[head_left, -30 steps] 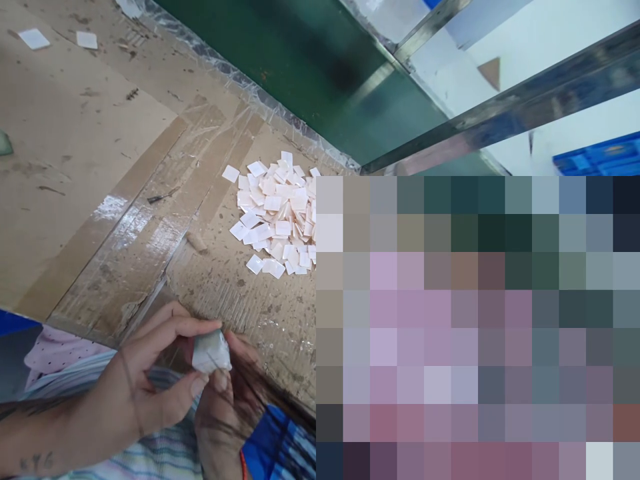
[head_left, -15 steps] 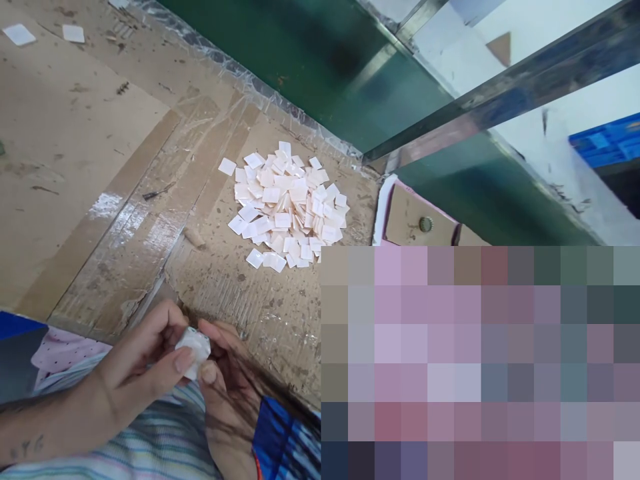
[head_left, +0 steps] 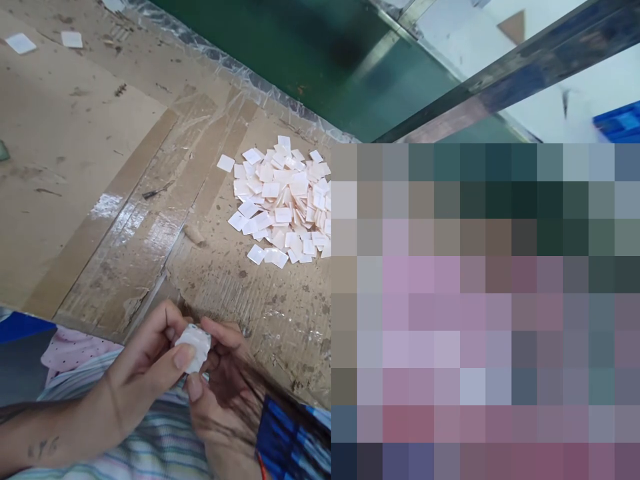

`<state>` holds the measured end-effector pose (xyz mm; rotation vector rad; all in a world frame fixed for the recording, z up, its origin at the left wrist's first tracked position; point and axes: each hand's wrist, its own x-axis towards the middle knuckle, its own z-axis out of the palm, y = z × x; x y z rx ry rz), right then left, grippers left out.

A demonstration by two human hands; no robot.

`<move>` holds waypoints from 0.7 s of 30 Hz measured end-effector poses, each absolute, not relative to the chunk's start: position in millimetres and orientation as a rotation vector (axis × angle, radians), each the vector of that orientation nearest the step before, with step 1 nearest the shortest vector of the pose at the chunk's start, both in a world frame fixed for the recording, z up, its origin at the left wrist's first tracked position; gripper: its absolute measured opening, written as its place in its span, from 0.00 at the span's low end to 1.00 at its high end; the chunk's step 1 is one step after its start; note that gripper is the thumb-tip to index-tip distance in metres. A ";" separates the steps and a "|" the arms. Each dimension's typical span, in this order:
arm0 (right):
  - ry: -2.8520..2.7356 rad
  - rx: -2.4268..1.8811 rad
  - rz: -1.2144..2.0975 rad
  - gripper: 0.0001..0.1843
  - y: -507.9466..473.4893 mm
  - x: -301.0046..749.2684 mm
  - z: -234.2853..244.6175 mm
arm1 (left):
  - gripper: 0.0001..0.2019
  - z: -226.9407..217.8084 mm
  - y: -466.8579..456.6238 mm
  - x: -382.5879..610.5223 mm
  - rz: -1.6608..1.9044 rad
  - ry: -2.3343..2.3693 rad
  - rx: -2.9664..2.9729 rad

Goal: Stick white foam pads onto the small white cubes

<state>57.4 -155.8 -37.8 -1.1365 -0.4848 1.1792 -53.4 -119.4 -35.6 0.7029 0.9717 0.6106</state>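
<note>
Risk, as I judge it:
- Piece [head_left: 194, 345] is small and thin, held off the near edge of the desk [head_left: 75, 147], over the lap. Only fingertips grip it. If a thumb slips, it falls onto the striped cloth [head_left: 160, 453], not back on the desk.
- Likely cause: two hands work one small piece from opposite sides, so a pull from one can strip it out of the other. The face looks smooth, which would not help.
- Too hard a pinch could crease or bend it. I cannot tell how stiff it is.
- Pile [head_left: 283, 203] is loose, with stray squares at its near rim. A passing wrist or forearm would scatter them across the rough cardboard and lifted tape [head_left: 150, 220] to the pile's left.

Position:
- Piece is on the near side of the pile, down and to its left, well apart from it. It is clear of the desk, touching only fingers.
- Left hand [head_left: 145, 373] is pinching the piece's left side, with the thumb across the front face and the forefinger behind. It is further from the pile than the piece.
- Right hand [head_left: 220, 380] is pinching the right and lower edge between thumb tip and forefinger, other fingers curled under. It is directly nearward of the pile.
- The fingertips of both hands meet around the piece.

Other:
- Two squares [head_left: 20, 43] lie far to the pile's left and beyond it, apart from everything.
- Right of the pile the view is blocked out, so nothing can be told there.
</note>
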 end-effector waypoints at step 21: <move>-0.687 -1.283 1.257 0.22 -159.4 75.3 -32.8 | 0.26 -34.1 -122.2 -60.3 0.518 1.103 0.697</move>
